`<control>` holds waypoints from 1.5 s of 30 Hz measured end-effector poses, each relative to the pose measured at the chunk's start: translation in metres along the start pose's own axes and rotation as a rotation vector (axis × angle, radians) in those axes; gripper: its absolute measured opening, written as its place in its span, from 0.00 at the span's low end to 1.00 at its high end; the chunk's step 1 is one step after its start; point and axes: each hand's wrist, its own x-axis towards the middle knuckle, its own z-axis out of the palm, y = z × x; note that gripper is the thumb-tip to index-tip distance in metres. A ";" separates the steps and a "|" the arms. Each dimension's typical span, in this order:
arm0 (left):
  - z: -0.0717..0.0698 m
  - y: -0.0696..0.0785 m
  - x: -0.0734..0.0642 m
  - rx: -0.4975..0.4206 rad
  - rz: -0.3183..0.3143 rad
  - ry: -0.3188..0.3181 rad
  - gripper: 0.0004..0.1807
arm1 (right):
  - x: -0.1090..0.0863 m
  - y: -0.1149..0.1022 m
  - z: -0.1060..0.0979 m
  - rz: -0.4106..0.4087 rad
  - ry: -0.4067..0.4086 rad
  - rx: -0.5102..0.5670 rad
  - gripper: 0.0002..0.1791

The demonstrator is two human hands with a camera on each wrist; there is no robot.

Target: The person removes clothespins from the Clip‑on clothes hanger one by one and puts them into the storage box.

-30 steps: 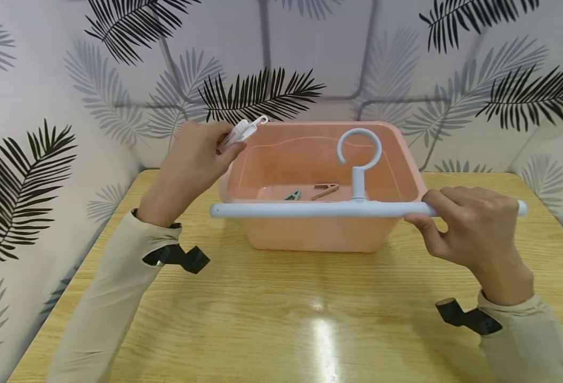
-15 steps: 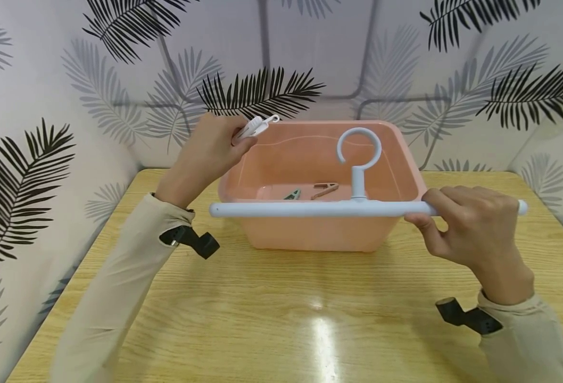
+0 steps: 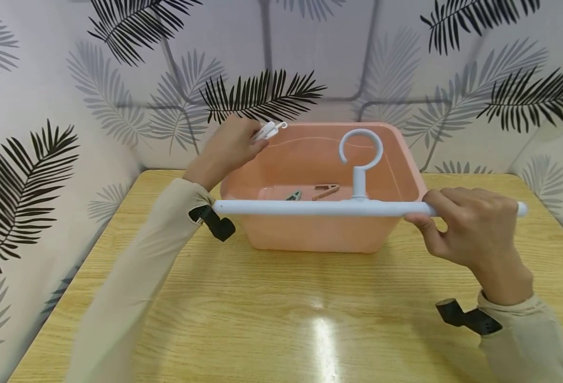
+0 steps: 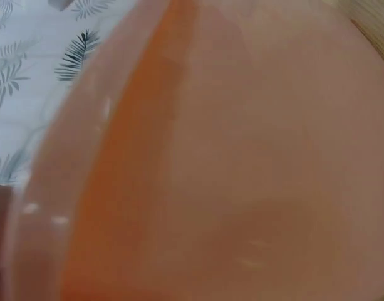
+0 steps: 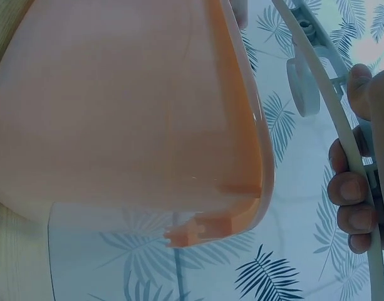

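Note:
A white clip with a small hook at its end (image 3: 271,131) sticks out from between the thumb and fingers of my left hand (image 3: 231,143), over the tub's far left rim. My right hand (image 3: 478,229) grips the right end of a pale blue hanger (image 3: 300,208), a long straight bar with an open ring hook rising from its middle. In the right wrist view, curled fingers (image 5: 351,189) wrap the bar. The bar crosses in front of a pink plastic tub (image 3: 315,234). The left wrist view holds only the tub's wall and rim; the hand is hidden there.
Inside the tub lie a green clothespin (image 3: 294,196) and a brown clothespin (image 3: 326,192). The tub stands on a wooden table (image 3: 262,308), close to a leaf-patterned backdrop (image 3: 310,48) behind and at the left side.
My left hand has moved right with the white clip, further over the tub's rim, and its forearm now overlaps the hanger's left end. The right hand and hanger have barely moved.

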 end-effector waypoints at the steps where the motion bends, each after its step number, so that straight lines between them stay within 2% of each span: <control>1: 0.003 -0.001 0.002 -0.007 0.002 -0.011 0.11 | 0.000 0.000 0.000 0.003 0.004 -0.004 0.36; 7: 0.018 -0.007 0.005 -0.045 0.012 -0.058 0.08 | 0.002 -0.001 -0.002 0.014 0.031 0.009 0.36; 15: 0.032 -0.013 0.003 -0.066 0.039 -0.090 0.13 | 0.005 -0.002 -0.001 0.013 0.029 0.024 0.37; 25: 0.034 -0.013 0.003 -0.067 0.036 -0.142 0.14 | 0.005 -0.002 -0.002 0.010 0.028 0.022 0.37; 30: 0.036 -0.014 0.003 -0.041 0.066 -0.161 0.16 | 0.005 -0.002 -0.002 0.012 0.027 0.022 0.37; 33: 0.036 -0.014 0.002 -0.061 0.084 -0.162 0.21 | 0.005 -0.001 -0.002 0.012 0.031 0.024 0.37; 37: 0.032 -0.012 0.001 -0.090 0.109 -0.163 0.20 | 0.005 -0.001 -0.002 0.013 0.040 0.025 0.37; 42: 0.017 -0.005 -0.005 -0.093 0.142 -0.124 0.09 | 0.004 -0.001 -0.003 0.015 0.035 0.018 0.36; 45: 0.006 -0.001 -0.015 -0.107 0.153 -0.091 0.08 | 0.002 -0.001 -0.003 0.014 0.027 0.011 0.36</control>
